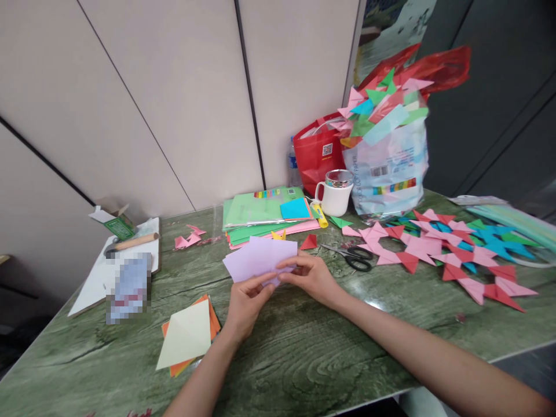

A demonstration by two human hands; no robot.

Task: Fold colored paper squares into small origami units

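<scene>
Both hands hold light purple paper (pixel 260 256) above the middle of the table. Its edges fan out at the left, so it looks like more than one layer. My left hand (pixel 249 304) pinches the lower edge between thumb and fingers. At the lower right edge, my right hand (pixel 310 275) is closed on the same paper, its fingertips close to those of the left. A stack of cream and orange paper squares (pixel 186 333) lies by my left forearm. Right of my right hand are black-handled scissors (pixel 356 256) and a small red folded paper piece (pixel 309 242).
Green paper packs (pixel 264 207) lie behind my hands, near a white mug (pixel 335 194). A plastic bag (pixel 386 168) full of folded pieces and a red bag (pixel 317 156) stand behind. Star-shaped folded paper (pixel 425 246) covers the right side. A hammer (pixel 130 244) rests on a white board at left.
</scene>
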